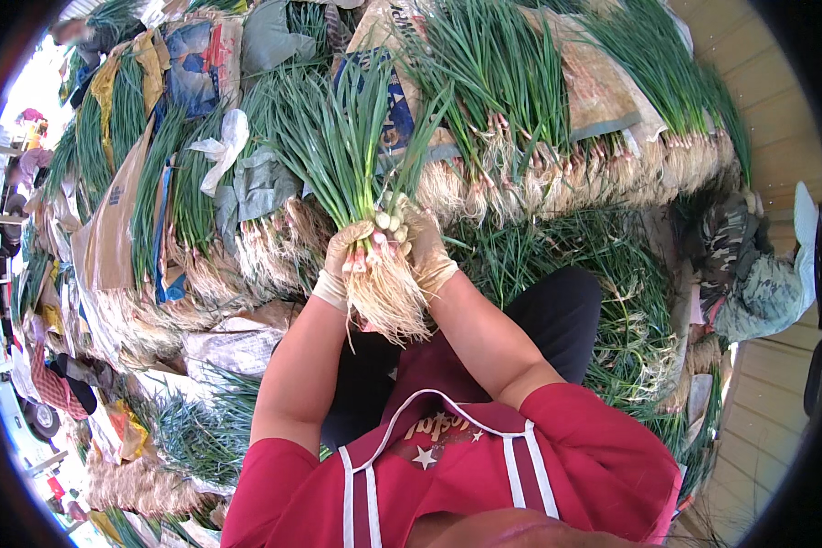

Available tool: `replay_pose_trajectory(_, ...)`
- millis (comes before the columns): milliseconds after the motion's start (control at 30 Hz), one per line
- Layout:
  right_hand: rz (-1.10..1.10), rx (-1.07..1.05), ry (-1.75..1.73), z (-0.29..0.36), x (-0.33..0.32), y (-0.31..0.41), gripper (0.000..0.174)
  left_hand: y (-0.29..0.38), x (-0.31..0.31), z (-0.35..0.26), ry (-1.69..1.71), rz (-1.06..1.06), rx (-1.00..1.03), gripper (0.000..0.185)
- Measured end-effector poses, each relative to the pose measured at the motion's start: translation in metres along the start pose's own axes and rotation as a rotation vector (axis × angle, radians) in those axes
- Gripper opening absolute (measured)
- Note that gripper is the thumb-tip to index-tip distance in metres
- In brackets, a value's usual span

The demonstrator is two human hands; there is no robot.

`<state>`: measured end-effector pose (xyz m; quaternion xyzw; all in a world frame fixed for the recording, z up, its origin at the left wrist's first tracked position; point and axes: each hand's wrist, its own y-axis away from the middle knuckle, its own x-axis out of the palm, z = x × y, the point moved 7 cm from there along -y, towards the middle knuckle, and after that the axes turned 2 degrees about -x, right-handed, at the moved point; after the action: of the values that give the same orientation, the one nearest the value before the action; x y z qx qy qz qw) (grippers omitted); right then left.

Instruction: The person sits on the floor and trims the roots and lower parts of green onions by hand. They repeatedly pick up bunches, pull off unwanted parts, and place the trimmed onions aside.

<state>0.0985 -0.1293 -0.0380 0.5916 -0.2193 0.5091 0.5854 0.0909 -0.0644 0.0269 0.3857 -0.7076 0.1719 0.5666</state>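
Note:
A bunch of green garlic (378, 241) is held up in front of my lap, its leaves pointing away and its long pale roots hanging towards me. My left hand (346, 248), in a pale thin glove, wraps the bunch at its left side around the pinkish stem bases. On the other side my right hand (426, 246), gloved alike, grips the bunch near several whitish bulbs. Some fingers of both hands are hidden behind the stalks. Beyond the hands lies a row of similar plants (500, 82) with roots facing me.
Printed sacks (599, 96) partly cover the row. Loose green leaves (555, 253) pile up to my right, and more (192, 418) lie at lower left. A person in camouflage clothing (740, 267) is at the right, by a ribbed wall (760, 397). Other people (61, 383) are at the left.

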Motion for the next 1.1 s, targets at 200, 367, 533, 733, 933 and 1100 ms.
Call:
replay_pose_trajectory(200,-0.048,-0.09,1.12,0.094,-0.032,-0.045,0.012,-0.001,0.012,-0.005,0.016,0.208,0.008,0.03)
replay_pose_trajectory(367,-0.449,-0.432,1.815,0.191,-0.013,-0.041,0.034,-0.004,-0.018,-0.021,0.145,-0.005,0.122,0.049)
replay_pose_trajectory(533,-0.487,-0.282,2.361,0.226,0.003,-0.076,0.049,-0.012,-0.035,-0.024,0.057,0.102,0.127,0.042)
replay_pose_trajectory(733,-0.02,-0.13,1.367,0.195,0.011,-0.054,0.031,-0.004,0.001,-0.02,-0.101,-0.07,0.137,0.049)
replay_pose_trajectory(933,0.167,0.019,1.207,0.094,0.022,-0.017,0.028,-0.009,0.001,0.003,-0.168,-0.188,-0.063,0.023)
replay_pose_trajectory(1100,0.163,-0.745,2.048,0.083,0.033,-0.017,0.029,-0.015,-0.039,0.012,-0.109,-0.197,-0.101,0.038)
